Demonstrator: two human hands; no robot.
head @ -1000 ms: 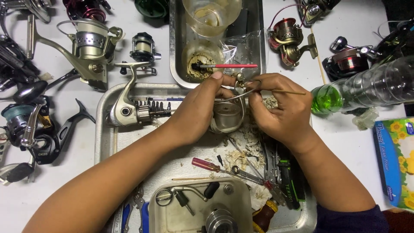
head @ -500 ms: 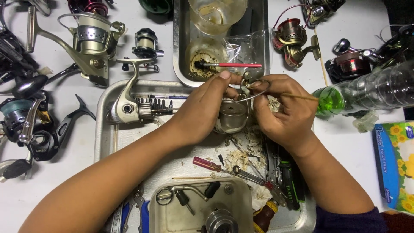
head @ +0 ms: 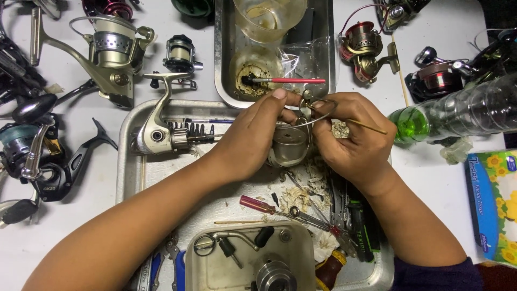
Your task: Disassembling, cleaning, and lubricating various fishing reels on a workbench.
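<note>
Over a metal tray [head: 132, 161], my left hand [head: 250, 137] grips a silver reel rotor [head: 288, 145] with a wire bail arm [head: 318, 116] curving over it. My right hand [head: 355, 140] pinches the bail arm's end near the rotor's top and holds a thin wooden stick [head: 371, 126] between its fingers. Both hands meet above the rotor. A silver spinning reel body [head: 161, 132] lies in the tray just left of my left hand.
A second tray [head: 223, 75] behind holds a greasy jar, a plastic cup and a red-handled brush [head: 291, 81]. Screwdrivers [head: 269, 207], pliers and a small parts container [head: 247, 264] lie in front. Several reels surround the trays; a green bottle [head: 452, 116] and tissue pack [head: 493, 205] sit right.
Both hands have stayed on the rotor and bail arm, with only small shifts of the fingers. The view has drifted slightly.
</note>
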